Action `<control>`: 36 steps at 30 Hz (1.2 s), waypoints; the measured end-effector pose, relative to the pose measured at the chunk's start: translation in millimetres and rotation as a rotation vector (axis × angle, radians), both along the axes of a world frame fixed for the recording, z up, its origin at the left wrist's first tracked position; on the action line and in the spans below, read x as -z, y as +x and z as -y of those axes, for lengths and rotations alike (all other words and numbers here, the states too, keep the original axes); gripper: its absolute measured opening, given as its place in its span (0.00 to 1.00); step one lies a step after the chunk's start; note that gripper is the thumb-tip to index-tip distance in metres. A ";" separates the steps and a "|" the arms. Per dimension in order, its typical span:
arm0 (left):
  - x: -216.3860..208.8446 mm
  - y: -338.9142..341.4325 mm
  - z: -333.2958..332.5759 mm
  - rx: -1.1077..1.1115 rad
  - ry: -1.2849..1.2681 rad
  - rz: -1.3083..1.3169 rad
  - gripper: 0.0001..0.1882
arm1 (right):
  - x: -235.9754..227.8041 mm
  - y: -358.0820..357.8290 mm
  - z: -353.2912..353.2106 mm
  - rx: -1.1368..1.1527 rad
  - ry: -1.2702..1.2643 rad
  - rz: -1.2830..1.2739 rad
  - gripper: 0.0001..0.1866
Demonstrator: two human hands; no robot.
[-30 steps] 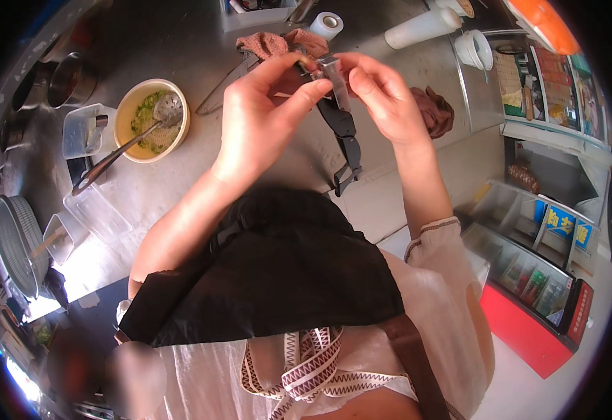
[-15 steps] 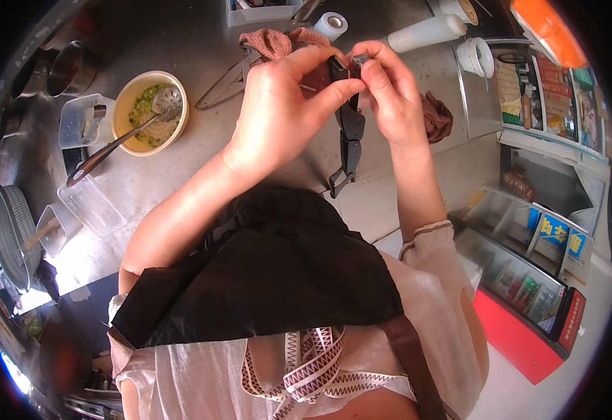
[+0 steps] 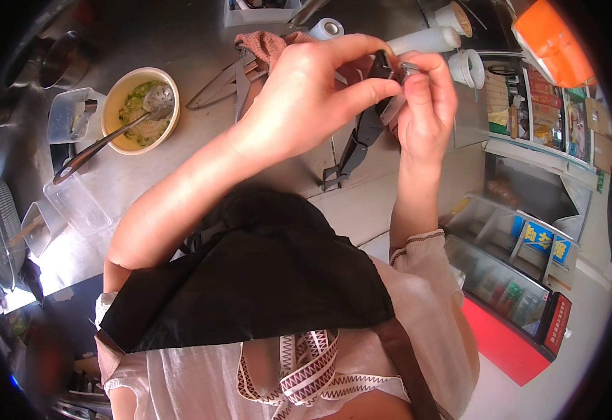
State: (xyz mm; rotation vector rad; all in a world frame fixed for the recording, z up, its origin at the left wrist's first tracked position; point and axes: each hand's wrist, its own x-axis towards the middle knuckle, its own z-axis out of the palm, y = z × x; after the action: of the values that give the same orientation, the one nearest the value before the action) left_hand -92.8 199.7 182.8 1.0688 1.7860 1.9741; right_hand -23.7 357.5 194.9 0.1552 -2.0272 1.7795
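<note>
My left hand point(image 3: 313, 94) and my right hand point(image 3: 426, 105) are raised together above a steel counter point(image 3: 180, 56). Between their fingertips they pinch the top end of a black strap point(image 3: 362, 136) with a small grey metal piece on it. The strap hangs down from my fingers and ends in a black plastic buckle point(image 3: 332, 176). A black cloth point(image 3: 250, 280) is draped over my chest below the arms.
On the counter are a cream bowl point(image 3: 113, 122) of noodles and greens with a metal ladle point(image 3: 110, 136), clear plastic tubs point(image 3: 68, 115), metal tongs point(image 3: 225, 77), a pink rag point(image 3: 267, 43) and white cups point(image 3: 453, 17). A glass display fridge point(image 3: 530, 231) stands at the right.
Both hands have lifted the strap up and to the right and drawn closer together. The strap now hangs lower from the fingertips.
</note>
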 end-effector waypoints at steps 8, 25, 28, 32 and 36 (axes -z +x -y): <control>-14.7 -2.3 -15.5 0.013 0.086 0.025 0.16 | -18.7 3.7 -8.3 0.084 0.081 -0.149 0.07; 64.1 29.5 -23.6 0.159 -0.092 0.354 0.17 | -5.6 -3.4 11.4 0.544 0.008 -0.012 0.09; 78.5 22.7 -21.9 0.107 -0.133 0.358 0.16 | 12.5 -6.4 1.4 0.557 -0.077 0.032 0.10; 98.8 3.2 -25.1 0.129 -0.310 0.277 0.17 | 38.4 -5.9 -6.1 0.615 -0.231 0.151 0.10; 123.0 -5.0 -34.1 0.133 -0.479 0.167 0.18 | 73.4 3.7 -17.6 0.679 -0.360 0.305 0.11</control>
State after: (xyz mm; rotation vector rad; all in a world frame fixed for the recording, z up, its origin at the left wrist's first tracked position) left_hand -97.8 233.9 59.8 0.8135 1.9017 1.4069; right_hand -20.0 375.1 121.5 -0.8543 -1.6059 1.7222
